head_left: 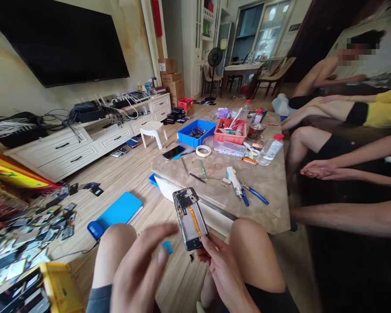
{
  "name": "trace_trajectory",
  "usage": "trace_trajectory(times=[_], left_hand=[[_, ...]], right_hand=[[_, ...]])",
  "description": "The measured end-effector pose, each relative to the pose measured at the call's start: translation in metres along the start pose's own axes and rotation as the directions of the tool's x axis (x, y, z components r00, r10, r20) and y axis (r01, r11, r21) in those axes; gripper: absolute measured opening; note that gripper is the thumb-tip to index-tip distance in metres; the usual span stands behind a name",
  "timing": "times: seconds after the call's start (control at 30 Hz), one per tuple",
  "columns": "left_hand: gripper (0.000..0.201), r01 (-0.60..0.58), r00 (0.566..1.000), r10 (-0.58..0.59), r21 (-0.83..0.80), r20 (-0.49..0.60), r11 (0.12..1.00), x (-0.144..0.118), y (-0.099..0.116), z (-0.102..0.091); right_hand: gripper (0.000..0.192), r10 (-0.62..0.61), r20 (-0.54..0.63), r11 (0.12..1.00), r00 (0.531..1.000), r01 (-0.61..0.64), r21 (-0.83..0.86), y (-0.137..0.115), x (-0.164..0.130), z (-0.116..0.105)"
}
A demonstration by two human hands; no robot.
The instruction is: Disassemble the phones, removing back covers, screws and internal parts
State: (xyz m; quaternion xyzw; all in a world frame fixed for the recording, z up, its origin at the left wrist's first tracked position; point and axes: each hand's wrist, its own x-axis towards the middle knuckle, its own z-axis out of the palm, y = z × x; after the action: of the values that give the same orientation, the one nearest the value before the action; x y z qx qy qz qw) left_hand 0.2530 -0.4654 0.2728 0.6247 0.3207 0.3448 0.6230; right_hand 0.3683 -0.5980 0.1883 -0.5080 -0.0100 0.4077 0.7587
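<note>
My right hand [220, 265] grips the lower end of an opened smartphone [191, 219] above my knees. Its back is off, baring a circuit board at the top and an orange flex cable [194, 221] running down the grey inside. Just left of the phone, my left hand [143, 265] is smeared by motion. A small blue plastic piece [167, 247], like a pry pick, shows at its thumb tip and seems to be pinched there. On the table ahead lie a white electric screwdriver-like tool [234, 181] and blue-handled pliers [258, 195].
The low table [263, 217] carries a blue bin [196, 133], a red basket [230, 131], a tape roll [203, 151] and a bottle [270, 150]. Many phones [22, 243] cover the floor at left, beside a yellow crate [63, 282]. Other people's legs and arms are at right.
</note>
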Motion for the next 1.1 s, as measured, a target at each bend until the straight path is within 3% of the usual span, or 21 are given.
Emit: trace_trajectory(times=[0.07, 0.1, 0.17, 0.23, 0.33, 0.43, 0.53, 0.7, 0.8, 0.93, 1.1], left_hand=[[0.053, 0.179, 0.983, -0.182, -0.185, 0.002, 0.966, 0.003, -0.007, 0.008], [0.057, 0.306, 0.951, -0.301, -0.363, 0.072, 0.88, 0.006, -0.014, 0.011], [0.068, 0.514, 0.854, -0.432, -0.587, 0.288, 0.625, 0.011, -0.03, 0.015], [0.077, 0.64, 0.762, -0.451, -0.647, 0.466, 0.414, 0.012, -0.046, 0.017], [0.083, 0.716, 0.689, -0.418, -0.646, 0.592, 0.265, 0.006, -0.061, 0.014], [0.086, 0.759, 0.638, -0.417, -0.618, 0.647, 0.203, 0.0, -0.068, 0.008], [0.087, 0.796, 0.59, -0.44, -0.579, 0.677, 0.176, -0.002, -0.07, 0.005], [0.077, 0.813, 0.555, -0.488, -0.564, 0.674, 0.146, -0.006, -0.06, 0.007], [0.073, 0.807, 0.552, -0.521, -0.575, 0.652, 0.136, -0.007, -0.055, 0.007], [0.073, 0.827, 0.499, -0.571, -0.554, 0.652, 0.089, -0.007, -0.057, 0.007], [0.071, 0.826, 0.474, -0.63, -0.558, 0.616, 0.076, -0.006, -0.061, 0.009]], right_hand=[[0.047, 0.031, 0.043, 1.0, 0.999, -0.031, 0.001, 0.006, -0.014, 0.002], [0.045, 0.048, 0.063, 0.999, 0.997, -0.048, -0.004, 0.01, -0.02, 0.003], [0.044, 0.092, 0.114, 0.995, 0.989, -0.088, -0.045, 0.017, -0.031, 0.002], [0.049, 0.157, 0.192, 0.98, 0.969, -0.129, -0.152, 0.021, -0.038, -0.002], [0.059, 0.206, 0.24, 0.912, 0.949, -0.097, -0.399, 0.017, -0.035, -0.012], [0.062, 0.061, 0.102, 0.848, 0.993, 0.002, -0.53, 0.004, -0.017, -0.019], [0.06, -0.127, 0.042, 0.823, 0.991, 0.129, -0.553, -0.009, 0.002, -0.011], [0.058, -0.161, 0.156, 0.73, 0.975, 0.224, -0.646, -0.018, 0.008, 0.027], [0.061, -0.245, 0.29, 0.628, 0.925, 0.379, -0.68, -0.017, 0.004, 0.04], [0.058, -0.24, 0.411, 0.523, 0.88, 0.473, -0.709, -0.012, 0.007, 0.036], [0.053, -0.27, 0.412, 0.453, 0.87, 0.492, -0.743, -0.007, 0.014, 0.023]])
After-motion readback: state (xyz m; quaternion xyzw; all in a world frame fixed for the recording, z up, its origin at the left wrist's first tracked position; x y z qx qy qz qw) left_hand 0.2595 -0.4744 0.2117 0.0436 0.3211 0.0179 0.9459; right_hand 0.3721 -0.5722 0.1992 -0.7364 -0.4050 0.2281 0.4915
